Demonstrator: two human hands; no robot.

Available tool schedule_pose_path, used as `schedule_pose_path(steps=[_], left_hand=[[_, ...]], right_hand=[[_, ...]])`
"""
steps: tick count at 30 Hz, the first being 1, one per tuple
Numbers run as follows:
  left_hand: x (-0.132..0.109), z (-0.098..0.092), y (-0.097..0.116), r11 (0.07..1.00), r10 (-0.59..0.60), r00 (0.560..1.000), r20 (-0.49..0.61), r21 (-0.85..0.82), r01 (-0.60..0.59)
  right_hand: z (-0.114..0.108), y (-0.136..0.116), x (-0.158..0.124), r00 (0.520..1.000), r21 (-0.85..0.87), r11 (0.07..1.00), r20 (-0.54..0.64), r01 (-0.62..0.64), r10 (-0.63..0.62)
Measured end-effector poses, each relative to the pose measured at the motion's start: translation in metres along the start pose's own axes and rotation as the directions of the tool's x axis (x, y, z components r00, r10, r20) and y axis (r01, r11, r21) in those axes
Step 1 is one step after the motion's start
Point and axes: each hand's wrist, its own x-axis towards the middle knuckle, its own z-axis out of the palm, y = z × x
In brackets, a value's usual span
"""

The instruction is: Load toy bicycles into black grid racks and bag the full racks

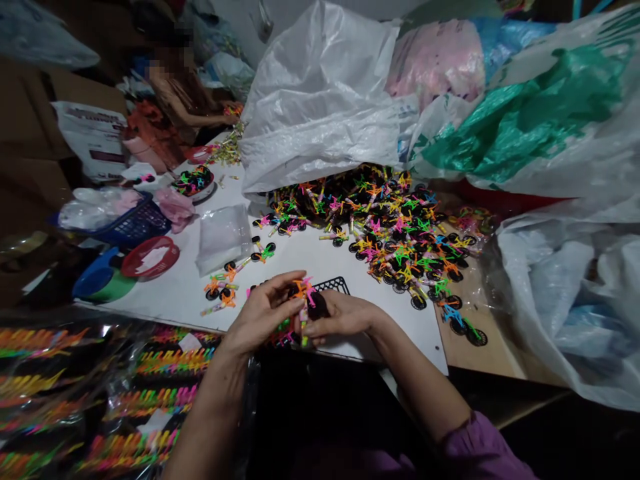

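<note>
Currently both hands hold one miniature plastic toy bicycle (306, 298), orange-framed. Left hand (265, 313) curls around its near side, fingers closed; right hand (340, 315) pinches from the opposite side, by a black wheel. Relative to the white table (170, 293): heap of neon toy bicycles (385, 233) on its far side, black plastic grid (333, 285) just beyond the hands, co-worker (180, 100) past its far left corner.
</note>
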Motion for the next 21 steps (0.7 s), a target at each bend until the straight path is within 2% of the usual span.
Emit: schedule_pose_path(steps=[2,5,7,9,10,12,14,16,18,21], left_hand=[[-0.003,0.006,0.005,0.978,-0.053,0.997,0.051,-0.199,0.062],[-0.009,0.016,0.011,0.907,-0.124,0.991,0.042,-0.4,0.13],[-0.014,0.021,0.015,0.865,-0.187,0.982,0.018,-0.471,0.173],[-0.019,0.025,0.02,0.838,-0.235,0.971,-0.052,-0.517,0.175],[-0.021,0.027,0.022,0.828,-0.251,0.963,-0.099,-0.537,0.161],[-0.025,0.03,0.026,0.822,-0.258,0.949,-0.18,-0.557,0.118],[-0.029,0.034,0.028,0.836,-0.241,0.942,-0.234,-0.543,0.079],[-0.032,0.039,0.03,0.853,-0.212,0.938,-0.275,-0.52,0.04],[-0.035,0.045,0.032,0.863,-0.19,0.929,-0.317,-0.506,0.004],[-0.038,0.053,0.035,0.862,-0.159,0.905,-0.394,-0.502,-0.067]], right_hand=[[0.0,-0.007,-0.007,0.996,0.066,0.998,0.085,-0.002,-0.003],[0.004,-0.006,-0.014,0.992,0.102,0.995,0.126,-0.005,-0.008],[0.01,-0.005,-0.019,0.999,0.039,0.999,0.046,-0.004,0.003],[0.019,-0.008,-0.024,0.985,-0.071,0.997,-0.173,0.007,-0.019],[0.024,-0.01,-0.027,0.95,-0.114,0.993,-0.309,0.016,-0.051],[0.032,-0.016,-0.032,0.841,-0.163,0.985,-0.526,0.048,-0.128],[0.038,-0.022,-0.035,0.749,-0.23,0.972,-0.633,0.058,-0.194],[0.044,-0.028,-0.037,0.709,-0.359,0.933,-0.657,0.007,-0.258],[0.049,-0.033,-0.038,0.692,-0.486,0.871,-0.652,-0.067,-0.31],[0.057,-0.036,-0.039,0.658,-0.583,0.803,-0.655,-0.128,-0.371]])
